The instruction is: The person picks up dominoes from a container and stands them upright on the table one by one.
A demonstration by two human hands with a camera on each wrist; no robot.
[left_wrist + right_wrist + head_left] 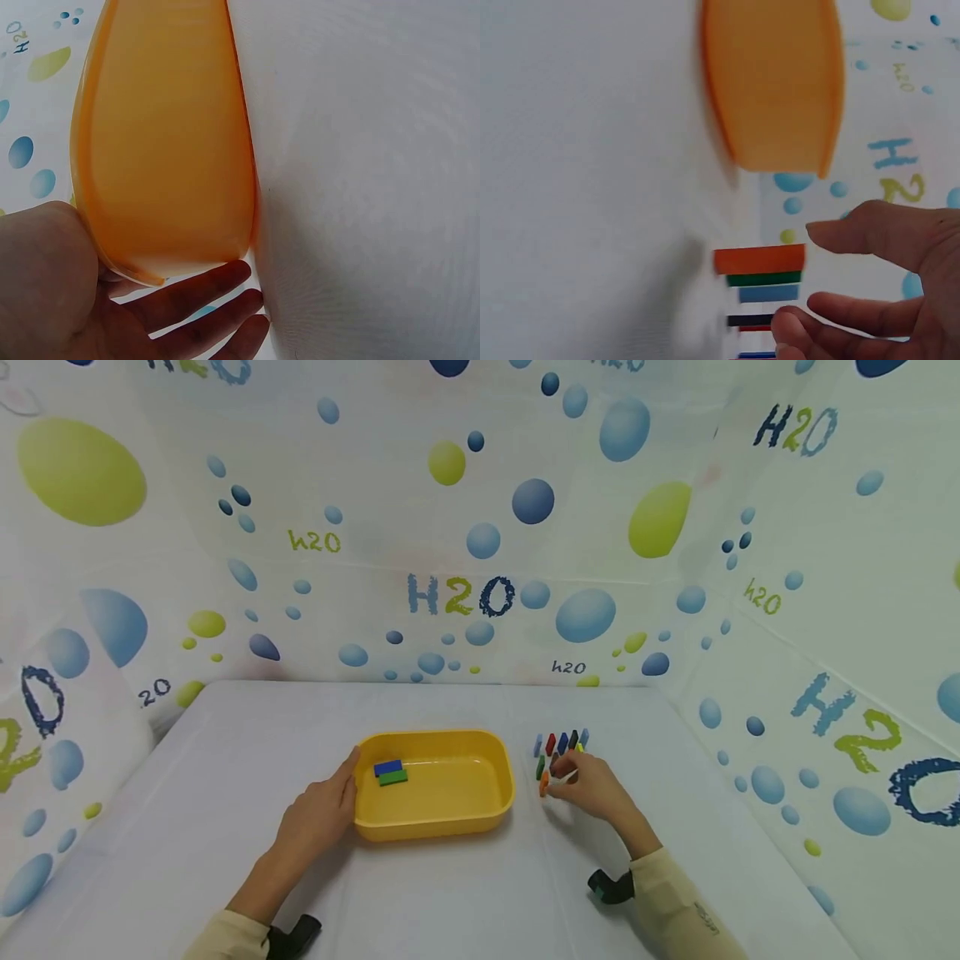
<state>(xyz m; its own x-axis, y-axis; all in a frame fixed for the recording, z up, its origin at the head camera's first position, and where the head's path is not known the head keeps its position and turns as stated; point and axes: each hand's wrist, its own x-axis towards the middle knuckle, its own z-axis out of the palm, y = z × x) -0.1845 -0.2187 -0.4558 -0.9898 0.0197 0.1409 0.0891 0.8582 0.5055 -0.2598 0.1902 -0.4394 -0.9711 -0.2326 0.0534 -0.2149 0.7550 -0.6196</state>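
A yellow tray (438, 831) stands on the white-covered table. Against its left end rests my left hand (318, 810), the fingers extended along the outside of the end wall in the left wrist view. Inside the tray, toward its left, lie a blue block (387, 767) and a green block (393, 778), side by side. My right hand (592, 785) is right of the tray at a group of small upright blocks. Its thumb and fingers are spread apart near an orange block (760, 260), nearest in the group. A green block (765, 279) and a light-blue block (769, 293) stand behind it.
Farther back in the group are a red block (551, 744), a blue block (563, 742) and a black block (573, 739); my right fingers partly cover others. A patterned sheet (480, 552) hangs behind the table and along both sides.
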